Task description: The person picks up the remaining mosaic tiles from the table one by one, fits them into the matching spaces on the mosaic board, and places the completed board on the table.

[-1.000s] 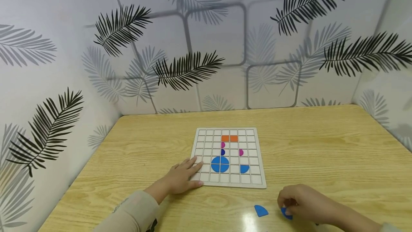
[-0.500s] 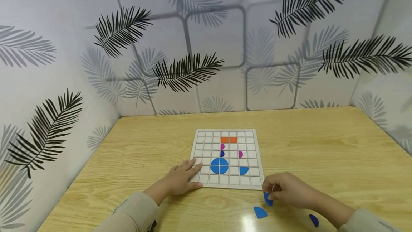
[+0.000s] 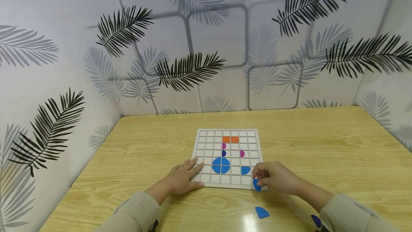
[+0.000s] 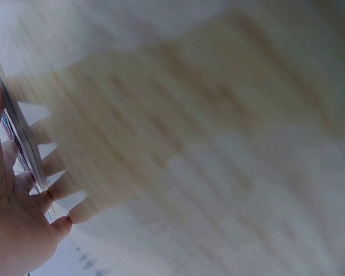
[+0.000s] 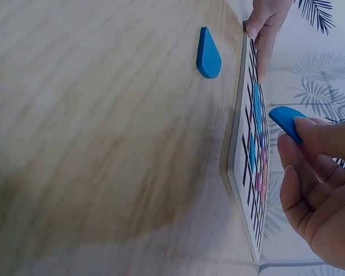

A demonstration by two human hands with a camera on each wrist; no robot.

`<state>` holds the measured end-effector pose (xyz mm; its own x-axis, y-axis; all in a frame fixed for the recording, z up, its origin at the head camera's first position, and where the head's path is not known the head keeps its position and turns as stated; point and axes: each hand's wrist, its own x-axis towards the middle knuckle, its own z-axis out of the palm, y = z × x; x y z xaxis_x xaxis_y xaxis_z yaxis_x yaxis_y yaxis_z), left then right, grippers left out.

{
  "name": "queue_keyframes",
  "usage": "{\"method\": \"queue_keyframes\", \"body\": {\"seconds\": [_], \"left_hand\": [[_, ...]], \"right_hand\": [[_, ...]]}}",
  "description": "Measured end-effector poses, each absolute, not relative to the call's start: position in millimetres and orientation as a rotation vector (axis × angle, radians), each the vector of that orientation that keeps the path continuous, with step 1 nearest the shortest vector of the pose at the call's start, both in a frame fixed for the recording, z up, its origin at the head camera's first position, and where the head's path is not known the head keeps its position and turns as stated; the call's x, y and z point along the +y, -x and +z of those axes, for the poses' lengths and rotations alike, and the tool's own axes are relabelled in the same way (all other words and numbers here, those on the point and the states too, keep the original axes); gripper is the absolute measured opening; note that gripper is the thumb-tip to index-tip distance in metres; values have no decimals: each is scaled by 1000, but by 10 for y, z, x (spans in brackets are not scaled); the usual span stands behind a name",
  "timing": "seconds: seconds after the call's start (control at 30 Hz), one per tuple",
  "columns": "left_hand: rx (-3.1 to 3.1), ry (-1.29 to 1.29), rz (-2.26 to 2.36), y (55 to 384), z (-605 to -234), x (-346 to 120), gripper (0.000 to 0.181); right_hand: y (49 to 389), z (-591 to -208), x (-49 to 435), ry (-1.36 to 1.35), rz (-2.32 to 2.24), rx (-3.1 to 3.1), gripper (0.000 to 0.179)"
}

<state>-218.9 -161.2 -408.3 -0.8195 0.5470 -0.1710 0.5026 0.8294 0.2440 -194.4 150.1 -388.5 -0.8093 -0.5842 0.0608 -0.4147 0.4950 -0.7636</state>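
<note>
A white grid board [image 3: 206, 180] lies on the wooden table. My left hand [image 3: 184, 179] rests with spread, straight fingers on its left edge. Between thumb and fingers, my right hand [image 3: 279, 179] pinches a blue quarter-circle tile [image 5: 286, 122], held over the board's near right corner. Set in the grid are a blue circle of quarter tiles [image 3: 216, 169], a blue quarter tile pair [image 3: 245, 170], two orange squares [image 3: 230, 139], magenta half-circles [image 3: 242, 153] and a dark blue half-circle [image 3: 224, 153]. The left wrist view shows my left fingers at the board's edge.
Another blue quarter-circle tile [image 3: 262, 212] lies on the table [image 3: 145, 142] in front of the board. A dark blue half-circle piece [image 3: 316, 220] lies near my right sleeve. A leaf-patterned wall [image 3: 222, 85] stands behind the table.
My right hand has picked the blue quarter-circle tile off the near table and carried it left and forward to the board's corner. My left hand stays in place.
</note>
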Motion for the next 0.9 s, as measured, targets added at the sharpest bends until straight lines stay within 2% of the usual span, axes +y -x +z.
{"method": "queue_keyframes", "body": {"seconds": [0.9], "left_hand": [[2780, -786, 251, 2189, -4103, -1610, 65]], "right_hand": [[2389, -3959, 1101, 726, -1128, 2650, 11]]}}
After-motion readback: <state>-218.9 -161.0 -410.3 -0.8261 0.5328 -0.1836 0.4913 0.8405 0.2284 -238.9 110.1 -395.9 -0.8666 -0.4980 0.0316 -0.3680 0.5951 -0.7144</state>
